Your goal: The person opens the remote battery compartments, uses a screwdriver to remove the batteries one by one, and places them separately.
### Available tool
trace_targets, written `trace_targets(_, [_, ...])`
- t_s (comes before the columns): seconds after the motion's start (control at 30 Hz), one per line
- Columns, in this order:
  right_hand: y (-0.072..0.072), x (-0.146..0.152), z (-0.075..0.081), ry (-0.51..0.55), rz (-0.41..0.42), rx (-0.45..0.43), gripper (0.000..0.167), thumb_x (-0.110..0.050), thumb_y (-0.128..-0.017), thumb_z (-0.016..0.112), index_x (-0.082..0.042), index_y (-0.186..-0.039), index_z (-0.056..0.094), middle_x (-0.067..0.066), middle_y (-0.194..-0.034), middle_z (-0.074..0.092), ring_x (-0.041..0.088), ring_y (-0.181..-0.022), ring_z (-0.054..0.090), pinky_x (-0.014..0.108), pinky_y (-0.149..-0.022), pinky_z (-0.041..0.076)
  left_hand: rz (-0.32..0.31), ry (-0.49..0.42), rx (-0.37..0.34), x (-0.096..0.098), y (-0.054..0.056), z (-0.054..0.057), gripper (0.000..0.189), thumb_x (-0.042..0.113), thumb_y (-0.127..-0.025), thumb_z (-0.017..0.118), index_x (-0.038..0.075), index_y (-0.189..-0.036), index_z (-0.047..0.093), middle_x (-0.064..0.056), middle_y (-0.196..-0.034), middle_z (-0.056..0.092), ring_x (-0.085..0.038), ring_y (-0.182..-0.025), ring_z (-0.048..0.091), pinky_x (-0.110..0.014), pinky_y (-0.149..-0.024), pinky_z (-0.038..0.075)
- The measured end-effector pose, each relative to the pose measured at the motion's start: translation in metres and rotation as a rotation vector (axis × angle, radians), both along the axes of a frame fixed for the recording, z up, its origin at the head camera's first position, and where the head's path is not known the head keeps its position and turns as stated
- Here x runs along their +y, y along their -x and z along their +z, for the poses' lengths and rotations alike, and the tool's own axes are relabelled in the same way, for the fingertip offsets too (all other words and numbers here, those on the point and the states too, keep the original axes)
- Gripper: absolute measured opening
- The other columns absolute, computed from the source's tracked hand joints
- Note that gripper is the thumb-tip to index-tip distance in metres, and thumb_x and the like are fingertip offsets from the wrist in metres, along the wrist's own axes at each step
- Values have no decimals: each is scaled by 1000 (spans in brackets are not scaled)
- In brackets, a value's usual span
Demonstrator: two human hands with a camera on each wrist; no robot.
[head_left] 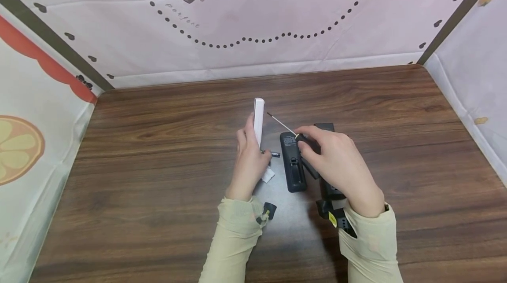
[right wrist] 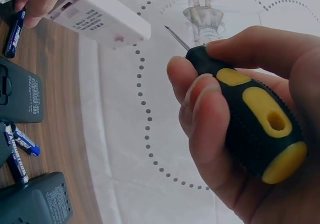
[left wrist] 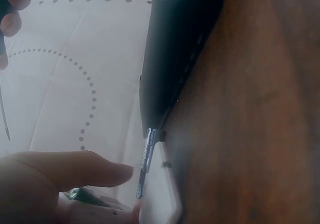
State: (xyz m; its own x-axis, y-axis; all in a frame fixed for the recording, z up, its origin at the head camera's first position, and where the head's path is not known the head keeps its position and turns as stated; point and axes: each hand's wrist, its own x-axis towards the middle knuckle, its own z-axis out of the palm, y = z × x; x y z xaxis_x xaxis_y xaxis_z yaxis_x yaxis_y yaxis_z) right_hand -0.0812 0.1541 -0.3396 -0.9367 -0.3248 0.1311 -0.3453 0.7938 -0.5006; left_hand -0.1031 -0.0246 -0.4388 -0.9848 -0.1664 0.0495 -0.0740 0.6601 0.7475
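Observation:
My left hand [head_left: 247, 162] grips a white remote control [head_left: 259, 120], held up on its edge above the table. Printed text and a small slot show on the back of this white remote control [right wrist: 100, 20] in the right wrist view. My right hand [head_left: 342, 157] holds a screwdriver [head_left: 282, 123] by its black and yellow handle, fingers curled round it. The screwdriver's tip points up and left, apart from the remote. Beneath my right hand lies a black remote [head_left: 291, 153], its back up and battery bay uncovered.
A second black remote [head_left: 325, 126] is partly covered by my right hand. Blue batteries [right wrist: 25, 141] lie between the black remotes. Another battery [head_left: 275, 155] and a small white piece [head_left: 268, 174] lie by my left hand. The wooden table [head_left: 158, 164] meets printed cloth walls.

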Motion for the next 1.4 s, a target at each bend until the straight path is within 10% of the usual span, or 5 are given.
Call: trace_targets(1.4, [4,11,-4,21,-39,1,27,-26,-88,52,-22,-113,60,-5,-69,58,13,-51,41,28,-48,34,-37,79,10,10,17,1,107,19,-64,79,33,-142,7,-14,-114,35,-28,-97,43,-41,-80,42])
